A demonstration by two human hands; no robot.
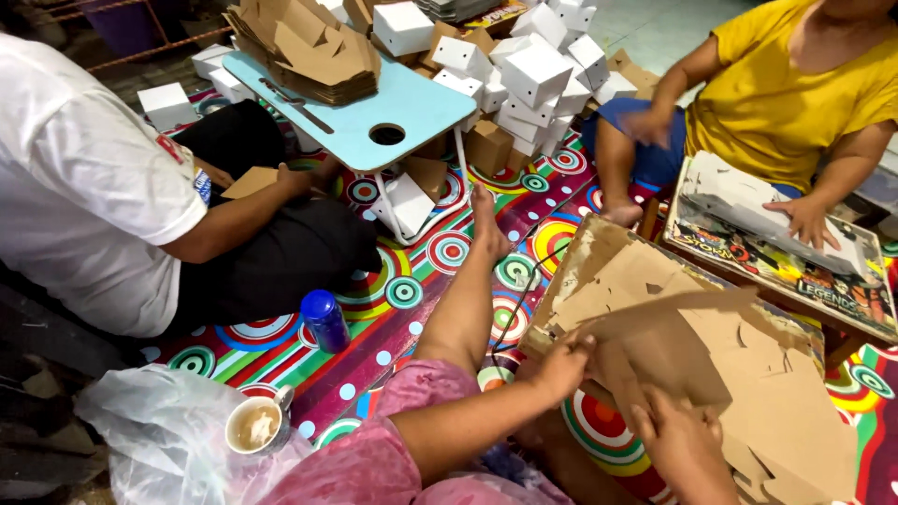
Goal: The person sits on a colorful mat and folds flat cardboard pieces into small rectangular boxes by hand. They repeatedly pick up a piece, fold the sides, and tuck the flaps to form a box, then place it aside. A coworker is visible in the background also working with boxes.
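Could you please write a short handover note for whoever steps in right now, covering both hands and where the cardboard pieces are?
Left hand: grips the near edge of a flat brown die-cut cardboard sheet, lifted off the pile.
Right hand: supports the same sheet from below, fingers on it.
Stack of brown cardboard blanks: lies under the sheet, in front of the knees.
Done: a heap of folded white boxes sits beyond the light blue folding table.
Left: the held sheet is still flat, and the stack remains.

Brown cardboard sheet (711, 365). Floor mat (412, 281) patterned with concentric rings in red, green, white, yellow. Small folding table (374, 103) light blue; folded boxes (533, 70) white. Bottle (325, 320) blue. Neighbouring shirts: one white (75, 187), one yellow (786, 93).
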